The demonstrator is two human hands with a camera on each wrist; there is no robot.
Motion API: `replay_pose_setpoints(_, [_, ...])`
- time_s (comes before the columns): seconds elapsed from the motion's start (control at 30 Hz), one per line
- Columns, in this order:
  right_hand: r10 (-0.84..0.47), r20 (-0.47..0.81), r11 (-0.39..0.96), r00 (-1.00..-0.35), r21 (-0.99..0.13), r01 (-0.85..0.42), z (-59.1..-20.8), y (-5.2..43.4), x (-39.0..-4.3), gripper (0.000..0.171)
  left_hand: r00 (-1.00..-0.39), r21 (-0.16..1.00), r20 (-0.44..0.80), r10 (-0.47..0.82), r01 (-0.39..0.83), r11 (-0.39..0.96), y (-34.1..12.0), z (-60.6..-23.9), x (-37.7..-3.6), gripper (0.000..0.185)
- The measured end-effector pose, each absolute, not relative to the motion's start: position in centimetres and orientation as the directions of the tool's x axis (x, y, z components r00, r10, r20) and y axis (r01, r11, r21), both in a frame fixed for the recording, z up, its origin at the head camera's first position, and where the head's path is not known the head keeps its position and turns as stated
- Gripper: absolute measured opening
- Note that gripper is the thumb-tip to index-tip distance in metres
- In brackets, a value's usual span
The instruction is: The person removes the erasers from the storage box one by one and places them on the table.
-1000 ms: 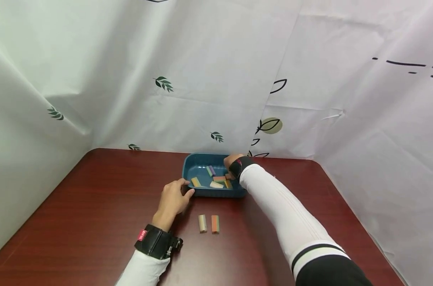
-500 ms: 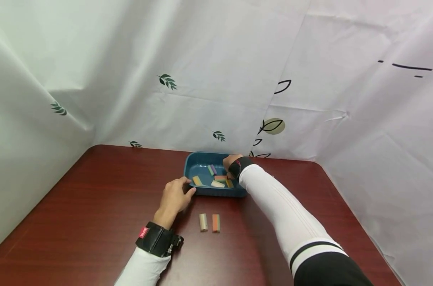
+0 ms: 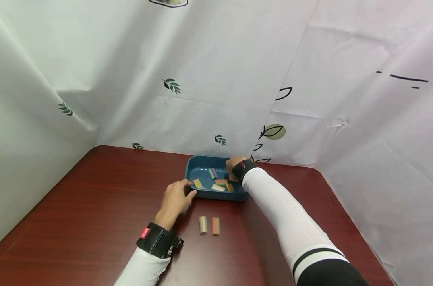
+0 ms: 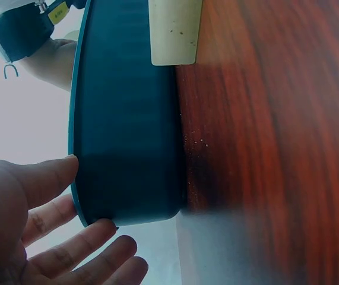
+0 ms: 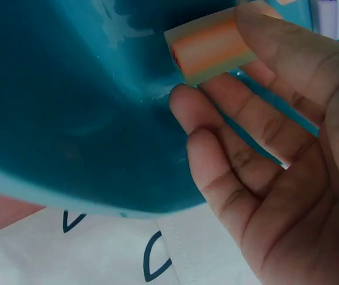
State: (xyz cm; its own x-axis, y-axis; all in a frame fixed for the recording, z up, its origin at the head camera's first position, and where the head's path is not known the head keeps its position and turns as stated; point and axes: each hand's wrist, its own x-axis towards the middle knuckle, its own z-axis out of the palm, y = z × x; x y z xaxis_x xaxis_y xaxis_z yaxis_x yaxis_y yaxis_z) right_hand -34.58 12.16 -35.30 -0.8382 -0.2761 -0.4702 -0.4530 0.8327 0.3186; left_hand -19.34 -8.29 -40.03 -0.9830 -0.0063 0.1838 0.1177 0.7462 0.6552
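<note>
- Right hand (image 5: 294,181) pinches an orange-striped block (image 5: 212,44), upper middle of its wrist view, within the blue tray (image 3: 220,195).
- Left hand (image 3: 174,198) grips the tray's rim, mid-frame.
- Red wrist tag (image 3: 144,232), lower left: lettering illegible.

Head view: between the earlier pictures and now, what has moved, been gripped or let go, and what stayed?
Nothing clearly moved; the framing shifts slightly. The right hand now holds an orange-striped block, but the earlier pictures cannot show when it gripped it. The left hand stays at the near left corner of the tray, and the pale block and orange block stay on the table.
</note>
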Motion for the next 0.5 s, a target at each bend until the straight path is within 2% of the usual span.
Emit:
replay_pose_setpoints(0.3, [-0.279, -0.455, 0.912, -0.846, 0.151, -0.382, -33.5, 12.7, -33.0, 0.043, -0.981, 0.655, 0.192, 0.004, 0.131, 0.744, -8.2, -40.3, -19.2, 0.033])
replay_pose_setpoints(0.5, [-0.331, -0.447, 0.923, -0.831, 0.030, -0.384, -32.7, 12.8, -32.6, 0.034, -0.978, 0.654, 0.209, -0.002, 0.139, 0.744, -8.5, -40.3, -19.0, 0.031])
